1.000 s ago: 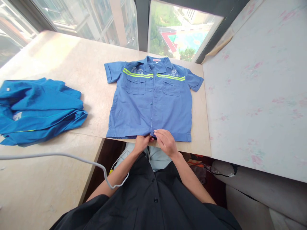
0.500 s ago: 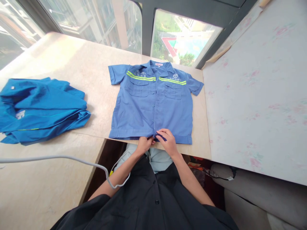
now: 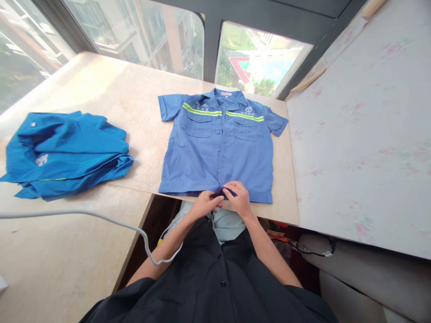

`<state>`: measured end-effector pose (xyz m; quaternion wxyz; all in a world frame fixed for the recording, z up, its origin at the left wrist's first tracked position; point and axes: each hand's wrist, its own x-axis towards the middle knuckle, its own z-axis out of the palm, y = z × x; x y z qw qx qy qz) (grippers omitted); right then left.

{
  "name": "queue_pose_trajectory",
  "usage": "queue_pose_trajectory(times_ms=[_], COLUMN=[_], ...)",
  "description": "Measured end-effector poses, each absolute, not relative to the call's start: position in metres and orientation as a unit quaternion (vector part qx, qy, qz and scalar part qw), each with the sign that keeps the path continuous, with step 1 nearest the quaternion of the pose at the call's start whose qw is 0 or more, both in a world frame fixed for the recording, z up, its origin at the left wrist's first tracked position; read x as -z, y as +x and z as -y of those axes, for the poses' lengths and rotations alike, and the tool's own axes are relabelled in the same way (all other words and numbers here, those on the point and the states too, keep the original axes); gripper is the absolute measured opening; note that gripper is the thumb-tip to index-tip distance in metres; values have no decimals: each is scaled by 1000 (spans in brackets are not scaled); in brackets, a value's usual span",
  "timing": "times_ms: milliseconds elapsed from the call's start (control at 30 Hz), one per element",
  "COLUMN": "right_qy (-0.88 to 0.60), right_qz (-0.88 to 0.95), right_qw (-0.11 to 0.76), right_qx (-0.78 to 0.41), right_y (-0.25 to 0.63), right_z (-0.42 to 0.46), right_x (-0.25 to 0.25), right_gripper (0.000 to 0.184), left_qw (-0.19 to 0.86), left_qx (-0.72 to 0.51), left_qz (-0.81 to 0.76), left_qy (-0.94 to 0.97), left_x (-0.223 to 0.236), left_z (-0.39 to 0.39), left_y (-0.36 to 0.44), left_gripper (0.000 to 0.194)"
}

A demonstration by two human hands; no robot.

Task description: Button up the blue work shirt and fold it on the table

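A blue short-sleeved work shirt (image 3: 215,152) with yellow-green reflective stripes lies flat and face up on the beige table (image 3: 101,103), collar toward the window. My left hand (image 3: 204,204) and my right hand (image 3: 239,198) meet at the middle of its bottom hem, at the lower end of the button placket. Both pinch the fabric there; the right hand's fingers fold a small bit of the hem upward.
A pile of brighter blue garments (image 3: 67,154) sits on the table to the left. A grey cable (image 3: 101,218) crosses the lower left surface. A pale floral-patterned board (image 3: 363,134) lies to the right. Windows run along the far side.
Both hands stay at the hem's centre; the right hand has lifted and folded a bit of the hem edge. The view has shifted slightly to the left and up.
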<state>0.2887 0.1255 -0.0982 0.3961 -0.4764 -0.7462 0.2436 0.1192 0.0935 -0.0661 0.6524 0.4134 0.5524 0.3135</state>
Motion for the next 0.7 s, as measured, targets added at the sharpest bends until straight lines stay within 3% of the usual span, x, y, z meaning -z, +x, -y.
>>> queue_pose_trajectory(times_ms=[167, 300, 400, 700], right_qy=[-479, -474, -474, -475], right_qz=[735, 736, 737, 747], right_qw=[408, 413, 415, 406], right_qx=[-252, -252, -247, -225], right_y=[289, 287, 288, 288], right_z=[-125, -125, -125, -124], right_x=[95, 93, 93, 95], right_gripper=[14, 14, 15, 16], left_qw=[391, 281, 243, 271], left_qx=[-305, -358, -336, -347], left_qz=[-634, -623, -619, -617], left_qy=[593, 636, 668, 653], left_x=[28, 33, 54, 84], left_z=[-77, -84, -97, -109], left_y=[111, 115, 121, 123], left_gripper=[38, 19, 36, 11])
